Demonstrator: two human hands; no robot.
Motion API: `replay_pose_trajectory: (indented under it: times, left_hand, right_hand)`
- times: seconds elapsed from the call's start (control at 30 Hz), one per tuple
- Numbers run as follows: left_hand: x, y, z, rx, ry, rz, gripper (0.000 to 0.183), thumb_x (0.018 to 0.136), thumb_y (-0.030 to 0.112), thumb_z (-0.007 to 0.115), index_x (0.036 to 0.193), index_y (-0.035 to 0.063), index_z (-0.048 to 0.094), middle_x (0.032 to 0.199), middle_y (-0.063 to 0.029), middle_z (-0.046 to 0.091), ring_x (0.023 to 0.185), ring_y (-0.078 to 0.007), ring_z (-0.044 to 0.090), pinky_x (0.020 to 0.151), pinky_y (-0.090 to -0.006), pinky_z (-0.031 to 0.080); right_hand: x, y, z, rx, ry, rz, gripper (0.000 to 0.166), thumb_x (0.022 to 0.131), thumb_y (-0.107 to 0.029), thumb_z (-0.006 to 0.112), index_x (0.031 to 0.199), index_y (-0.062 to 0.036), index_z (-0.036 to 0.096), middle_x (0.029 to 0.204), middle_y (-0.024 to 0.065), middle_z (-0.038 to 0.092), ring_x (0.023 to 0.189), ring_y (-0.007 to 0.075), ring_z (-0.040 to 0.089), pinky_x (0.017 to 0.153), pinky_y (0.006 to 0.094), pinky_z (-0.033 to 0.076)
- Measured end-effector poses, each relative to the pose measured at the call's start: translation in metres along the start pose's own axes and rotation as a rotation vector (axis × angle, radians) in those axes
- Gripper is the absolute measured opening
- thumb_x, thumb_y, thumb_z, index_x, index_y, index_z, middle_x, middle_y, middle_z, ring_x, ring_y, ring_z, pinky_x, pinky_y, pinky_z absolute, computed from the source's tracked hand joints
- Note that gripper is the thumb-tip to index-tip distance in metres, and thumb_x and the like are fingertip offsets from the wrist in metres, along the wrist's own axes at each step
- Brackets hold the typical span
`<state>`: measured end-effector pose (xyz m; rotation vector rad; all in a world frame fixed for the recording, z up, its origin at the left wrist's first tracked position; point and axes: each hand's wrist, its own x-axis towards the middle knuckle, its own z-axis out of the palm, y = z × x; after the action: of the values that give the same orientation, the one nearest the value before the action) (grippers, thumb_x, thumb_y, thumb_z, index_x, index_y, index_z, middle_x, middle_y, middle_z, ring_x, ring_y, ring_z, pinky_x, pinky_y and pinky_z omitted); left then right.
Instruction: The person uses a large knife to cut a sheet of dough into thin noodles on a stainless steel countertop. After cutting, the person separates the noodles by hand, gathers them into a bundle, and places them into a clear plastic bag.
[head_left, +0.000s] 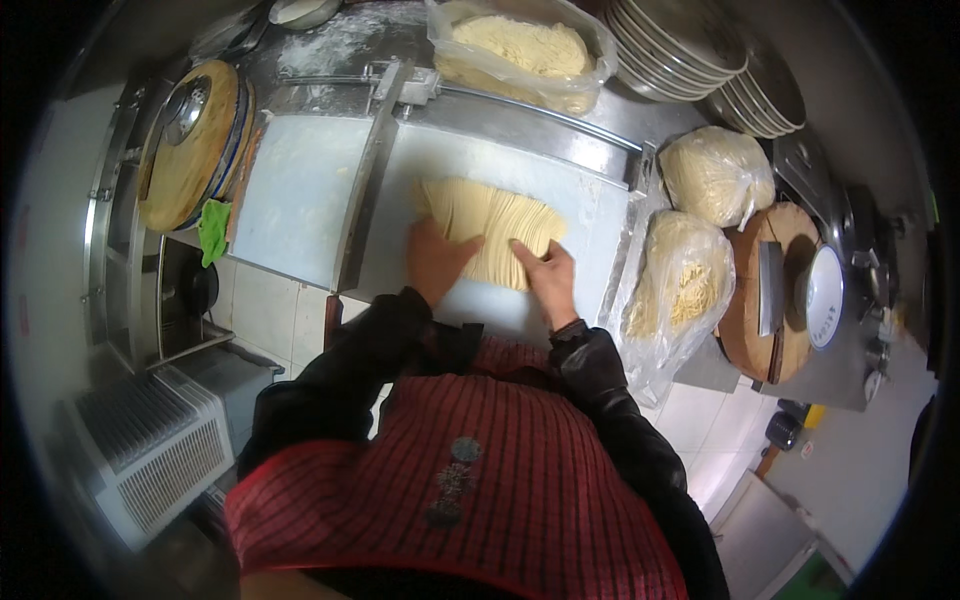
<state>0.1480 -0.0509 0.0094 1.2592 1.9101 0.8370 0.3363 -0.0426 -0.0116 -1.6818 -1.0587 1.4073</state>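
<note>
A folded batch of thin-cut dough noodles (499, 217) lies in a fanned block on the pale board (592, 202) in front of me. My left hand (436, 262) grips its left end, thumb on top, the other fingers mostly hidden. At the right end, my right hand (551, 279) holds the near side of the strands, its thumb pressed into them. Just left of the noodles, the metal cutting bar (367, 176) of a sliding dough cutter crosses the board. Its carriage block (409, 84) sits on a steel rail (540, 116) behind.
Behind the rail is a plastic-lined tub of dough (525, 49). Stacked metal trays (675, 52) stand at the back right. Bagged noodles (686, 289) and another tied bag (716, 172) lie right, beside a round chopping block (750, 300) with a cleaver (770, 289) and bowl (823, 296).
</note>
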Motion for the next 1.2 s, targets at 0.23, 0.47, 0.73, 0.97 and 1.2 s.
replay_pose_trajectory:
  times: [0.23, 0.47, 0.73, 0.97, 1.2]
  left_hand:
    - [-0.015, 0.050, 0.015, -0.805, -0.337, -0.240, 0.046, 0.085, 0.016, 0.073, 0.124, -0.0027, 0.059, 0.111, -0.0132, 0.069, 0.098, -0.0233, 0.069, 0.082, -0.0353, 0.056]
    - [-0.026, 0.083, 0.081, -1.312, -0.738, -0.440, 0.041, 0.092, 0.016, 0.066, 0.131, 0.0066, 0.056, 0.124, -0.0099, 0.063, 0.112, -0.0234, 0.063, 0.099, -0.0387, 0.052]
    - [-0.025, 0.074, 0.085, -1.850, -0.690, -0.968, 0.047, 0.097, 0.045, 0.055, 0.131, 0.0126, 0.054, 0.124, -0.0088, 0.063, 0.113, -0.0256, 0.061, 0.100, -0.0473, 0.050]
    - [-0.053, -0.009, 0.038, -1.740, -0.712, -0.570, 0.041, 0.099, 0.042, 0.051, 0.123, 0.0097, 0.059, 0.113, -0.0089, 0.067, 0.100, -0.0247, 0.065, 0.091, -0.0418, 0.051]
    - [-0.089, -0.027, -0.047, -0.726, -0.490, -0.232, 0.030, 0.099, 0.029, 0.056, 0.117, 0.0057, 0.062, 0.106, -0.0081, 0.068, 0.094, -0.0236, 0.066, 0.086, -0.0372, 0.052]
  right_hand:
    - [-0.007, -0.056, -0.017, 0.287, -0.118, 0.184, 0.047, 0.088, -0.021, 0.075, 0.122, 0.0083, 0.059, 0.111, 0.0161, 0.069, 0.096, 0.0216, 0.068, 0.085, 0.0320, 0.054]
    - [-0.005, -0.125, -0.101, -0.228, -0.087, 0.013, 0.042, 0.085, -0.021, 0.076, 0.109, 0.0099, 0.062, 0.095, 0.0180, 0.072, 0.079, 0.0241, 0.071, 0.069, 0.0322, 0.058]
    - [0.027, -0.141, -0.007, -1.407, -0.029, -0.482, 0.041, 0.079, -0.030, 0.071, 0.094, 0.0081, 0.066, 0.089, 0.0212, 0.069, 0.083, 0.0352, 0.070, 0.073, 0.0428, 0.056]
    - [-0.037, -0.109, 0.116, -1.857, -0.243, -0.544, 0.043, 0.087, -0.023, 0.068, 0.122, 0.0018, 0.065, 0.113, 0.0159, 0.062, 0.107, 0.0314, 0.056, 0.072, 0.0463, 0.058]
    - [-0.088, -0.110, 0.032, -0.745, -0.354, -0.883, 0.027, 0.087, -0.015, 0.065, 0.111, 0.0002, 0.064, 0.104, 0.0182, 0.064, 0.098, 0.0328, 0.063, 0.082, 0.0417, 0.053]
